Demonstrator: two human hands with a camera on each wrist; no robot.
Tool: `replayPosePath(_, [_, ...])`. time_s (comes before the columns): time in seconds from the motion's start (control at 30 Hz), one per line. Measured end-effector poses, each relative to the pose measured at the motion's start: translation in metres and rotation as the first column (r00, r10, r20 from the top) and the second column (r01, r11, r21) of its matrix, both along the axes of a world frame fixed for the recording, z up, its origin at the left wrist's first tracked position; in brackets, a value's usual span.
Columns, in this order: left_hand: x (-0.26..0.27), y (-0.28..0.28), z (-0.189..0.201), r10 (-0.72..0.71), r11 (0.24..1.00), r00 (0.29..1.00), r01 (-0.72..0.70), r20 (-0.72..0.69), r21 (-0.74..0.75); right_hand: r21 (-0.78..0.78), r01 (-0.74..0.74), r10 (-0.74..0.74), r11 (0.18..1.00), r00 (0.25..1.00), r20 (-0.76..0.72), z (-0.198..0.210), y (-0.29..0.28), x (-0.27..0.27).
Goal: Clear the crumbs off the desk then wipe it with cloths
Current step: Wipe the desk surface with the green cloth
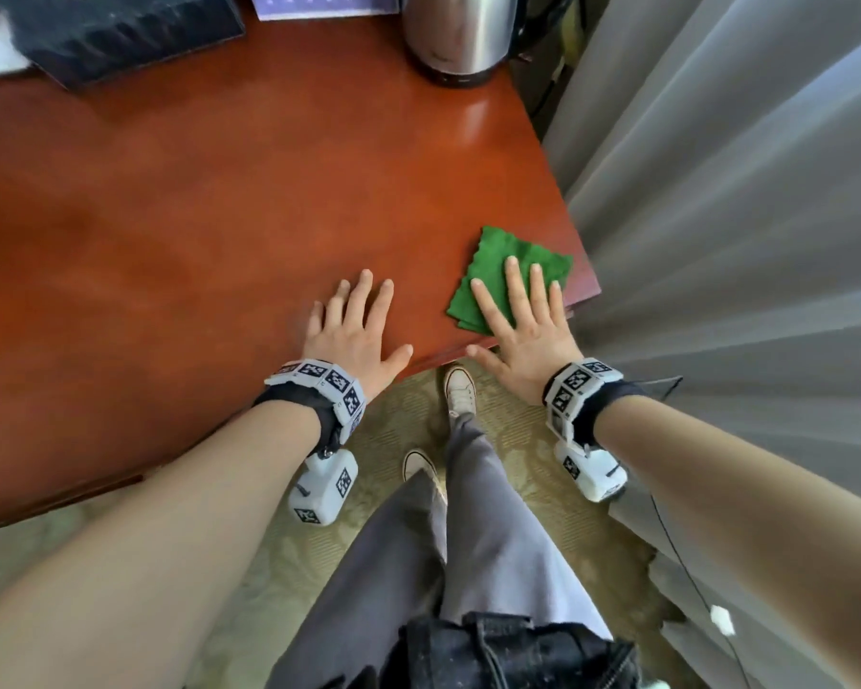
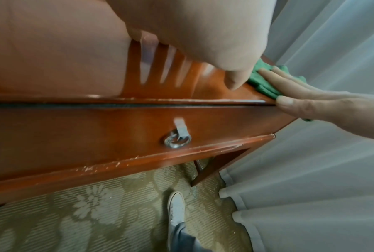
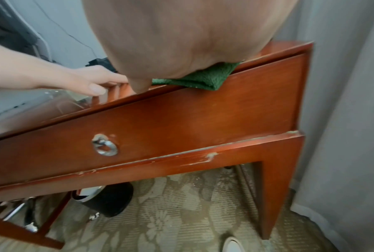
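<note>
Glossy red-brown desk point(image 1: 220, 201) beside grey curtains point(image 1: 741, 191).

A corner of a carpeted room with a red-brown wooden desk beside pale curtains.

The desk point(image 1: 229, 201) has a glossy top, a front drawer point(image 3: 181, 119) with a metal ring pull point(image 3: 105, 145), and chipped varnish along its lower rail. Grey-white curtains point(image 1: 741, 216) hang in folds down to the floor just right of it. The carpet point(image 2: 95, 213) is olive-beige with a pale flower pattern. Soft daylight reflects off the desk top.
</note>
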State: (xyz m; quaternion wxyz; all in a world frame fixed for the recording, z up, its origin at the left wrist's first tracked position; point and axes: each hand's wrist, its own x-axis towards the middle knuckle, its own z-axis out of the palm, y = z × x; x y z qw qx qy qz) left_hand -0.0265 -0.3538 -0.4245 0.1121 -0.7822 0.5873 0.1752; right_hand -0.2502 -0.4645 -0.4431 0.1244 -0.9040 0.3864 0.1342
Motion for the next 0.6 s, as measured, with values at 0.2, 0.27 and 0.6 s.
replayPosePath(0.2, [-0.001, 0.017, -0.005, -0.025, 0.999, 0.999, 0.025, 0.024, -0.025, 0.012, -0.108, 0.108, 0.994, 0.994, -0.001, 0.001, 0.024, 0.025])
replayPosePath(0.27, [-0.001, 0.015, -0.007, -0.016, 1.0, 1.0, 0.016, 0.014, -0.018, 0.025, -0.057, 0.057, 0.998, 0.998, 0.01, 0.002, 0.008, 0.009])
replayPosePath(0.6, [-0.007, 0.015, -0.014, 0.068, 0.997, 0.997, -0.07, -0.045, -0.042, 0.057, 0.398, -0.4, 0.916, 0.915, 0.04, 0.001, -0.012, 0.003])
